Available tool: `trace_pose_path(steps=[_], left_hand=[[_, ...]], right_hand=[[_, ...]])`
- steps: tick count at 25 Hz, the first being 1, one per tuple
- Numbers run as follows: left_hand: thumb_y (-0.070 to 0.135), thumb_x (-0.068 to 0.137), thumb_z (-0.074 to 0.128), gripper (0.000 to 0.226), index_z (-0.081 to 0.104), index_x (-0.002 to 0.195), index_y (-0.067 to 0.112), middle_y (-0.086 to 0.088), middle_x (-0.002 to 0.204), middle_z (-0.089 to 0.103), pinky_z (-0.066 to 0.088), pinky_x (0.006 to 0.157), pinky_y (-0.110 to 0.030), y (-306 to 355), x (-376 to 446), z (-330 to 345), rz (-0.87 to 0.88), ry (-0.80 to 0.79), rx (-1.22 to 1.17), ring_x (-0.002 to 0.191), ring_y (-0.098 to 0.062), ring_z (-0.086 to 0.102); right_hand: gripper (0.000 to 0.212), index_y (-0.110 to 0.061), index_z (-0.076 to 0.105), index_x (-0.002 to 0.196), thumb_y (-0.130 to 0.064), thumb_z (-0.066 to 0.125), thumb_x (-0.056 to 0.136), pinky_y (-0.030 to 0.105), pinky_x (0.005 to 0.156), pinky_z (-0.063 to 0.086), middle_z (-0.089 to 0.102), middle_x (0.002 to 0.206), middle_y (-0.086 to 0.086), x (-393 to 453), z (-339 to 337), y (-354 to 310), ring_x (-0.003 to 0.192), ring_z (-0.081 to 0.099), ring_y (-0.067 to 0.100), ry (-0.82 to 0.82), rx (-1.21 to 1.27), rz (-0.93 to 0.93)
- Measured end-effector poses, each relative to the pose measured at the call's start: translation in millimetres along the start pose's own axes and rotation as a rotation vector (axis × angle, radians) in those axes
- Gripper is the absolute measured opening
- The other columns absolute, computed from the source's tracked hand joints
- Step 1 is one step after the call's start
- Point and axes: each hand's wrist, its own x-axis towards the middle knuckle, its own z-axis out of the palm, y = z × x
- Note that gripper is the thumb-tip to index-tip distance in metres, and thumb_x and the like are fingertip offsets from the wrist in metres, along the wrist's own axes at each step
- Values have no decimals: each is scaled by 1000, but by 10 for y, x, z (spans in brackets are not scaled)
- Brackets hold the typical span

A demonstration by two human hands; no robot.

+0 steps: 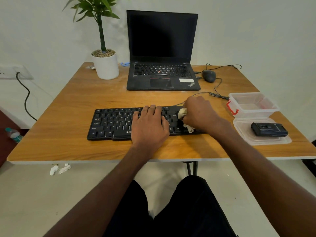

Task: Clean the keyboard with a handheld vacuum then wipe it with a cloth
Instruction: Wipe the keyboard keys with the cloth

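A black keyboard [112, 123] lies across the middle of the wooden table [68, 103]. My left hand [149, 124] rests flat on the keyboard's centre with straight fingers over the keys. My right hand [199, 113] grips a bunched cream cloth [182, 113] against the keyboard's right end; a loose corner of the cloth hangs out below the hand near the front edge. A small black handheld vacuum [269, 129] lies on a clear plastic lid [242, 129] to the right of the keyboard.
An open black laptop [162, 48] stands at the back, with a wired mouse [209, 76] to its right. A potted plant [106, 65] is at the back left. A clear plastic box [253, 104] with red clips sits at the right. Paper scraps [59, 169] lie on the floor.
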Motion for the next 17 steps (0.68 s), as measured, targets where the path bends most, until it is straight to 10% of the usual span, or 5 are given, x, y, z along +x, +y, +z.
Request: trace_pose_path(steps=[6,15,17], left_hand=[[41,107,36,48,52,147,19,-3,156,54,30,123,-54,-7,3,36,0,14,2,148,-24,44],[39,107,38,44,54,143,19,-3,151,57,32,121,-54,9,-1,16,18,22,-18,143,-24,48],[40,108,36,45,54,143,19,-3,150,57,33,121,-55,-4,7,23,25,22,-13,141,-23,50]], right_hand=[[26,-10,75,108,-18,79,84,32,74,52,73,104,10,37,88,-176,92,66,23,132,102,5],[40,-15,69,117,-21,84,81,28,67,48,70,108,5,-99,-135,16,93,64,17,-191,145,-50],[30,-20,75,111,-19,82,82,30,70,53,74,103,2,24,-83,55,93,66,16,-25,195,-61]])
